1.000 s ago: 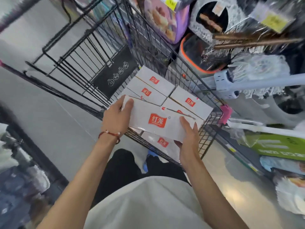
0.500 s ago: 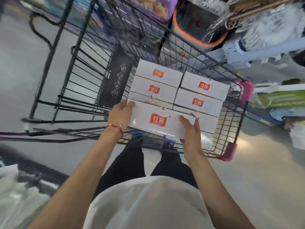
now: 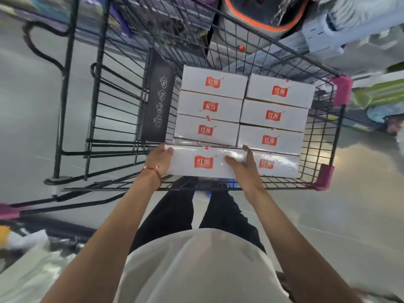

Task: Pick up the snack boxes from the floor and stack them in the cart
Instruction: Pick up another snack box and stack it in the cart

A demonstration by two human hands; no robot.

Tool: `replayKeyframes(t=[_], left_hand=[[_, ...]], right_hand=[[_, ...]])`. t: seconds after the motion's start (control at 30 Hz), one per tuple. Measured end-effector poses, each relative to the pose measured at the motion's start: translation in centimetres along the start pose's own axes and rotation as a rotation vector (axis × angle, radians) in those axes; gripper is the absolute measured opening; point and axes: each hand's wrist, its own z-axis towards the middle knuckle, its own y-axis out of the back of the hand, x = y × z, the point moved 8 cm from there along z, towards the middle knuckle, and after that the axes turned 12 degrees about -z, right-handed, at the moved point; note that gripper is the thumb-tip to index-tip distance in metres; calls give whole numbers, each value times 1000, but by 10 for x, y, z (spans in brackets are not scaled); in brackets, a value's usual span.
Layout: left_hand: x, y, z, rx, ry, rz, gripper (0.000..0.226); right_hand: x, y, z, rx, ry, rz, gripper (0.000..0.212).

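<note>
Both hands [image 3: 160, 157] [image 3: 244, 165] grip white snack box [image 3: 196, 162] inside cart [image 3: 328, 132].

Stacked boxes [image 3: 273, 115] in cart [image 3: 341, 90] — two columns; held box [image 3: 196, 162] nearest, left column, neighbour box [image 3: 277, 165] right.

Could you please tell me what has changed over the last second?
The held snack box moved forward and down, from above the near rim of the cart into the near-left gap beside the stacked boxes. The left hand and right hand still grip its ends; the stacked boxes stayed put.
</note>
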Motion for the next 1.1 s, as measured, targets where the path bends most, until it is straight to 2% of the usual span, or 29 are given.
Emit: replayKeyframes(t=[0.23, 0.43, 0.63, 0.8, 0.93, 1.1], left_hand=[[-5, 3, 6, 37, -71, -55, 44], [-5, 7, 9, -12, -131, -138, 42], [-10, 8, 10, -22, -197, -137, 28], [-13, 7, 8, -77, -187, -159, 36], [-12, -3, 3, -49, -164, -142, 44], [-16, -18, -15, -82, -181, -97, 75]], right_hand=[[-2, -2, 0, -30, -1, -62, 71], [2, -3, -3, -35, 16, -61, 76], [2, -2, -3, -51, 46, -82, 77], [1, -4, -1, -25, 62, -91, 80], [-2, -1, 0, -53, 65, -68, 62], [-15, 14, -3, -117, 89, 8, 50]])
